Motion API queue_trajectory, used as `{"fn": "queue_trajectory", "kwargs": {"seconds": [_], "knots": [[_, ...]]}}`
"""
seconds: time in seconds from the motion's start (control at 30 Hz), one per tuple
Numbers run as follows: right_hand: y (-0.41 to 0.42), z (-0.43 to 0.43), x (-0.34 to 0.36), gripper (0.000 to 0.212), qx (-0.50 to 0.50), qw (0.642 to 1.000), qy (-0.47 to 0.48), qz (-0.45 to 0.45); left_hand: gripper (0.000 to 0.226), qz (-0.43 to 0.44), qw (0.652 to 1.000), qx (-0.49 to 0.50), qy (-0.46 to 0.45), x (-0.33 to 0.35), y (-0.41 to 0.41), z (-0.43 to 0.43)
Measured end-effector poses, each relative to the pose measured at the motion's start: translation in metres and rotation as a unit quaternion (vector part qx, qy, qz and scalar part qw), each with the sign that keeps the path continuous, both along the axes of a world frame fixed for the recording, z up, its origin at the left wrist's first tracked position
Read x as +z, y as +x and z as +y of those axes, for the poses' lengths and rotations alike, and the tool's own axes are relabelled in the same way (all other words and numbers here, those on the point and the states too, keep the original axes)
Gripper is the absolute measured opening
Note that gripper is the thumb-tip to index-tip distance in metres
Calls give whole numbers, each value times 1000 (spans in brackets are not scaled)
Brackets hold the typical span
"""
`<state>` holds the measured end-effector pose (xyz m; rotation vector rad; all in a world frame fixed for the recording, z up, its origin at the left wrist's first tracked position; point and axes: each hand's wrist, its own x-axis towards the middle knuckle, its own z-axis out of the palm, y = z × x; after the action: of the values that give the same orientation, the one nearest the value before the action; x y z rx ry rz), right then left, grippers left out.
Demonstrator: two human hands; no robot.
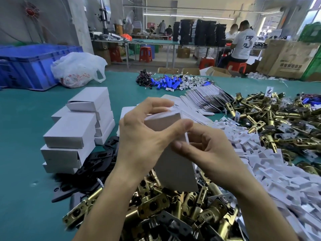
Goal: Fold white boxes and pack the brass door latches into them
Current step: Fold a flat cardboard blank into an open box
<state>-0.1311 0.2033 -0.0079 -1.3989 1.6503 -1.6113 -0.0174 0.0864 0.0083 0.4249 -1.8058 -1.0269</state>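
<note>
- Right, I'm looking down at two hands, both on one white cardboard box [173,167], held up above the near heap of brass door latches [173,206]. The box is tilted, with its long plain face toward the camera.
- Left hand [139,138]: wrapped over the box's upper end, fingers on the far side and thumb across the front face. That's a firm grip.
- Right hand [212,153]: thumb pressed against the box's right-hand edge, fingers curled in behind it, so it's pinching that edge. Whether a flap sits between them, I can't tell.
- Whether the box's lower end is shut, I can't make out.
- Left of the hands, a stack of folded white boxes [74,131] stands on the teal table top [26,119], several layers high.
- Just beside that stack, flat black metal plates [97,162] spill toward the near latches.
- To the right, a drift of white moulded inserts [260,162] — and beyond it a second pile of brass latches [260,115].
- Behind the hands lies a fanned row of flat printed white cards [205,98]; further back, small blue cylinders with wires [166,82].
- Far left: a big blue plastic crate [31,63], with a white plastic bag [78,68] slumped against it.
</note>
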Motion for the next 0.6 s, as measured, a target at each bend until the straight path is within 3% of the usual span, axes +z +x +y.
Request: {"fn": "queue_trajectory", "kwargs": {"seconds": [0.1,0.2,0.33,0.4,0.47,0.6], "knots": [[1,-2,0,31,-3,1000,-9,-1,43,-52,998,44,-16,2,2,0],[5,-3,1,36,-25,998,-51,37,39,-70,987,114,-94,6,3,6],[11,-5,3,37,-50,990,-110,68,37,-129,982,97,-93,4,-1,5],[9,-4,3,39,-60,993,-72,68,32,-99,990,79,-60,0,-4,1],[5,0,6,27,-95,994,-12,57,27,-49,995,86,-32,-3,-6,-3],[-10,12,10,14,-224,974,29,21,23,25,993,119,-4,-8,-8,-10]]}}
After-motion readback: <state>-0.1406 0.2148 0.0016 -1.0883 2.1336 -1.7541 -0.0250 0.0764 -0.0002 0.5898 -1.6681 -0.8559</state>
